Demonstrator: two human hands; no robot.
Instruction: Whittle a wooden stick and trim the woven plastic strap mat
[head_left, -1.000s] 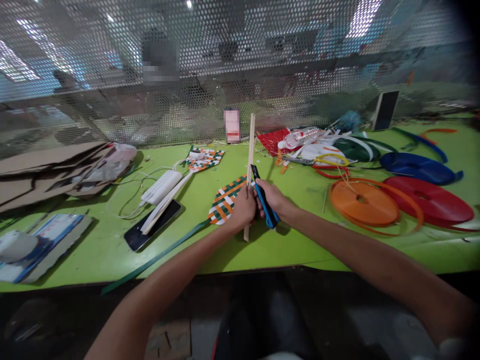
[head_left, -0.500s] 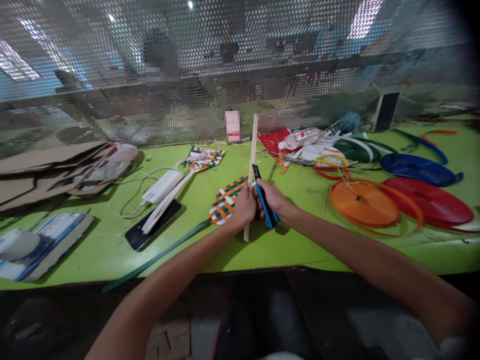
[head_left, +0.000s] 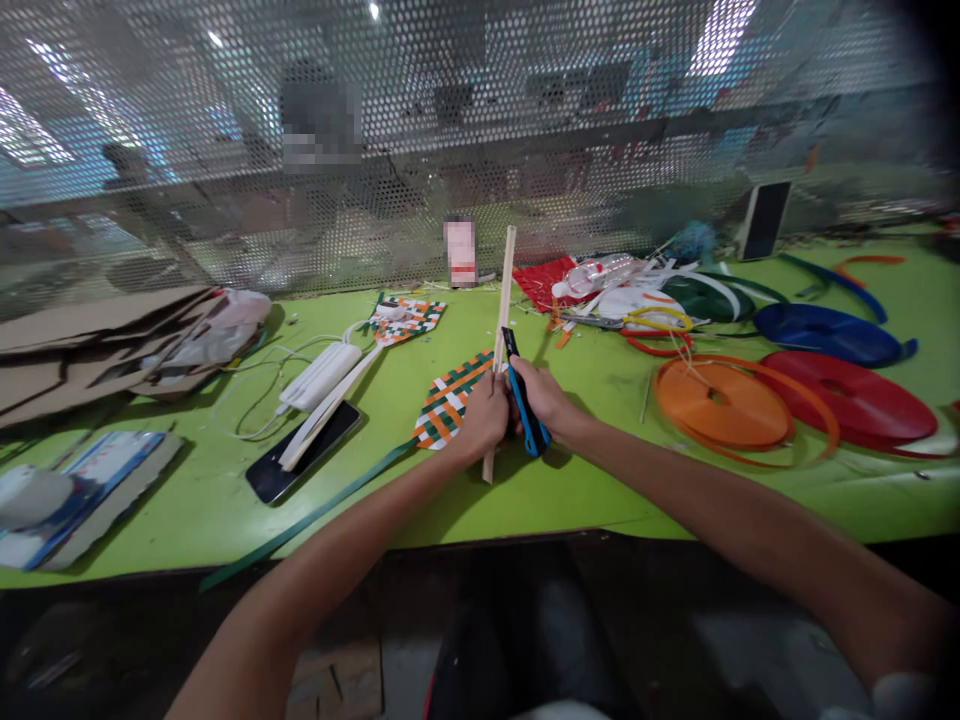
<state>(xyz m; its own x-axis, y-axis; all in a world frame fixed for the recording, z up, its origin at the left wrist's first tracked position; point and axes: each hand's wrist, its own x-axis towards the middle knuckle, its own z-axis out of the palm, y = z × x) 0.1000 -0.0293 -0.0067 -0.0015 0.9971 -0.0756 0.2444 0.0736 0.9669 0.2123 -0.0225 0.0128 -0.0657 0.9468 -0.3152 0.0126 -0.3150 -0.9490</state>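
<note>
My left hand is closed around a pale, flat wooden stick, which stands nearly upright above the table. My right hand grips a blue and black tool that looks like a utility knife, held right against the stick. Whether its blade is out, I cannot tell. Behind my left hand lies a woven piece of orange, green and white strips, partly hidden by the hand. From it a long green strip trails to the table's front edge.
Coils of orange, red and blue strip lie on the right. On the left are a phone, a white power strip and stacked cardboard. Along the back runs a perforated metal screen.
Both hands keep their hold on the stick and the tool, almost in place. The whole view has shifted slightly.
</note>
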